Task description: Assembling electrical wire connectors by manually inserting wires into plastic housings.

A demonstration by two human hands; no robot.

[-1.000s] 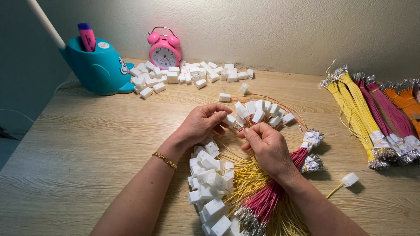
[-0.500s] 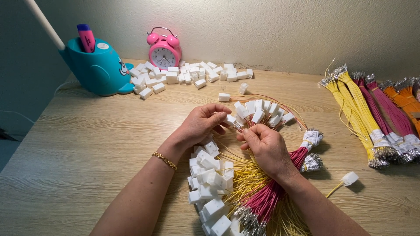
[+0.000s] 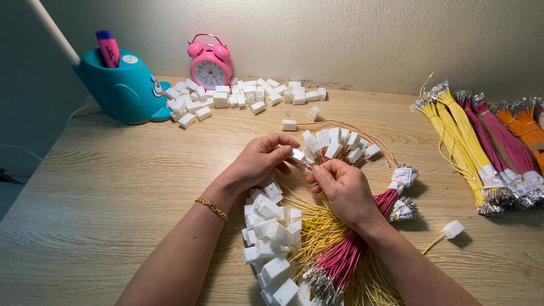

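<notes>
My left hand [image 3: 258, 161] pinches a small white plastic connector [image 3: 297, 154] between thumb and fingers. My right hand [image 3: 340, 187] holds a thin wire by its end, right at that connector. Beneath both hands lies a pile of yellow and pink wires [image 3: 334, 255] with metal tips. White connectors fitted with wires [image 3: 269, 226] are heaped to the left of it. Just beyond my fingers sits a cluster of finished connectors [image 3: 340, 143] on orange and yellow leads.
Loose white connectors [image 3: 238, 96] are strewn at the back by a pink alarm clock [image 3: 209, 68] and a teal whale-shaped holder [image 3: 122, 88]. Taped bundles of yellow, pink and orange wires [image 3: 481, 147] lie at the right. A single wired connector [image 3: 452, 229] rests near my right forearm.
Both hands stay together at the same spot; only the fingers shift slightly around the connector and wire.
</notes>
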